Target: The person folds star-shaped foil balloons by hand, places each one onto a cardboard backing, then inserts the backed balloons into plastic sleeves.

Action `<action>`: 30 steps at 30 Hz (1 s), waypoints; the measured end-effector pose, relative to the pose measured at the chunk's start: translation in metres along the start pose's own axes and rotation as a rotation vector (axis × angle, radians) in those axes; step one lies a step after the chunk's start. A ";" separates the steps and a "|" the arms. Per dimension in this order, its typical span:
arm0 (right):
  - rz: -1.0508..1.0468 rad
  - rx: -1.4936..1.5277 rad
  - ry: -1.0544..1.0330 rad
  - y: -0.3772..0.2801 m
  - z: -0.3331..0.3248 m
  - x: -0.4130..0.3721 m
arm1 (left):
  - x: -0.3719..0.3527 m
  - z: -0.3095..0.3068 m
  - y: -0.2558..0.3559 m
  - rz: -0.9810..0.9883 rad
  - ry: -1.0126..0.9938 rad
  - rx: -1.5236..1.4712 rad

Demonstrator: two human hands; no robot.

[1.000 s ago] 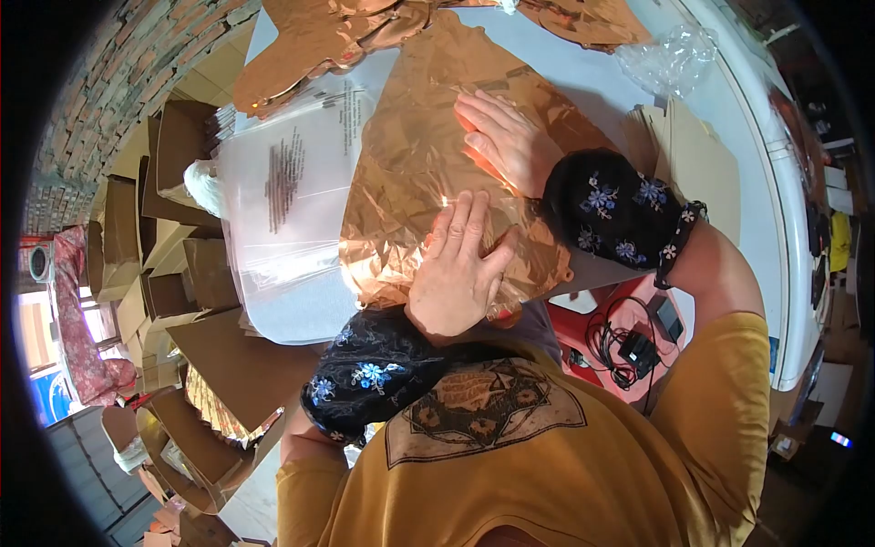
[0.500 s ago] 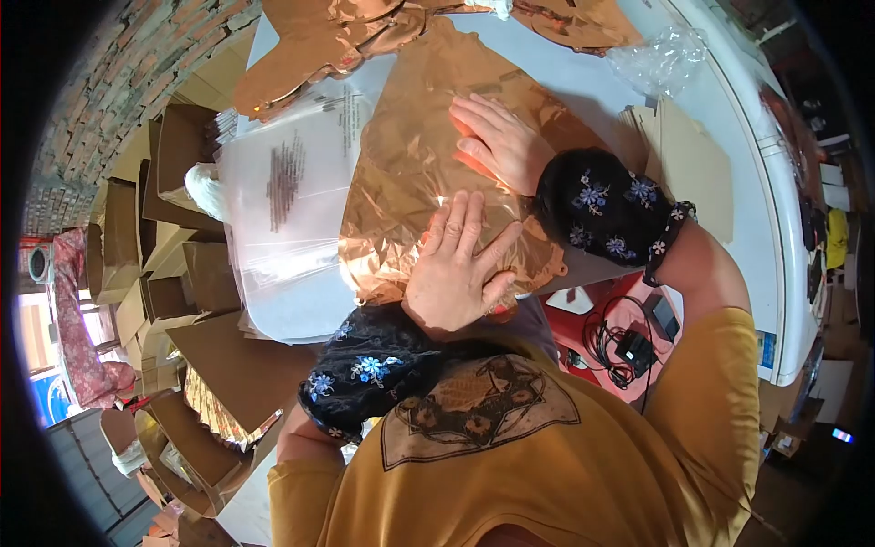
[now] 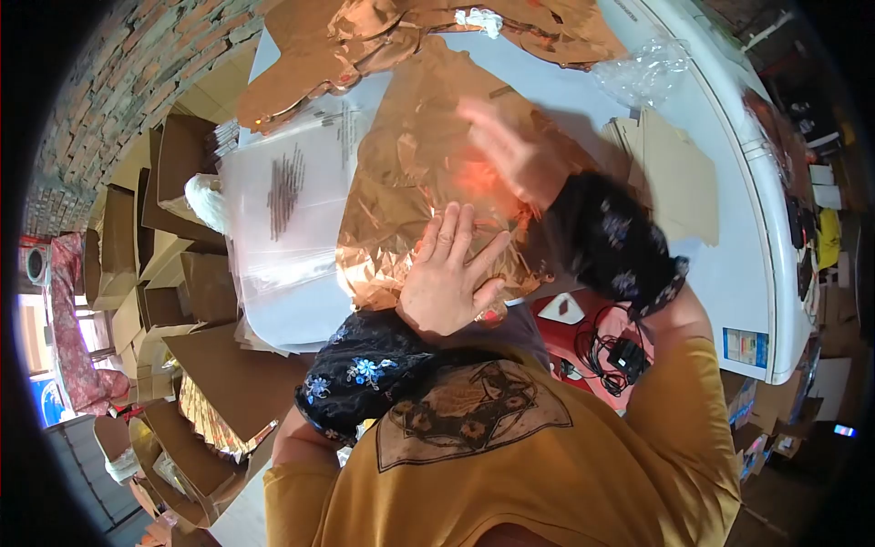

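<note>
A large shiny copper-coloured foil piece point(image 3: 410, 137), creased and pointed at its far end, lies on the white table point(image 3: 292, 314) before me. My left hand point(image 3: 445, 284) presses flat on its near part, fingers spread. Over the right side of the foil is my right hand point(image 3: 519, 155), smeared by motion, with its fingers stretched out and nothing seen in them. A reddish reflection glows on the foil beneath it. Dark floral sleeve covers wrap both wrists.
Clear printed plastic bags point(image 3: 314, 196) are stacked at left. More copper foil pieces point(image 3: 310, 46) with white string point(image 3: 480, 20) lie at the back. Crumpled clear plastic point(image 3: 645, 73) and cardboard sheets point(image 3: 679, 173) sit at right. Open cartons point(image 3: 187, 173) stand beyond the left edge; black cables point(image 3: 597, 345) lie below.
My right hand, flat on the foil half a second ago, has shifted slightly right and toward me and is now blurred. The left hand stays flat in place.
</note>
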State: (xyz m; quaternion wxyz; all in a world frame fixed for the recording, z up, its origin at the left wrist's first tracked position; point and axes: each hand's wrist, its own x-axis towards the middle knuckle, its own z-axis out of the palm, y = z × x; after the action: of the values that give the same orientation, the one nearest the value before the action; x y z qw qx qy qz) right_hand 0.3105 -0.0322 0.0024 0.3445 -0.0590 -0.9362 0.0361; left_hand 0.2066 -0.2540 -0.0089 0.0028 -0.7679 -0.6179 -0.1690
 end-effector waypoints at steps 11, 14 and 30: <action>0.317 0.215 -0.092 -0.047 0.028 -0.029 | 0.000 0.002 -0.002 0.017 0.072 -0.079; 0.304 0.152 -0.149 -0.051 0.026 -0.023 | 0.001 0.002 -0.001 -0.014 0.087 -0.106; 0.332 0.096 -0.258 -0.049 0.027 -0.022 | -0.102 -0.059 -0.037 -0.877 0.354 -0.338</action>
State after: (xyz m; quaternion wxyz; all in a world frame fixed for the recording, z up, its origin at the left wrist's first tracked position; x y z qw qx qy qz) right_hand 0.3052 -0.0846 -0.0274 0.2136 -0.1906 -0.9472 0.1441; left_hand 0.1385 -0.3544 0.0121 -0.0882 -0.3850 -0.8366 -0.3797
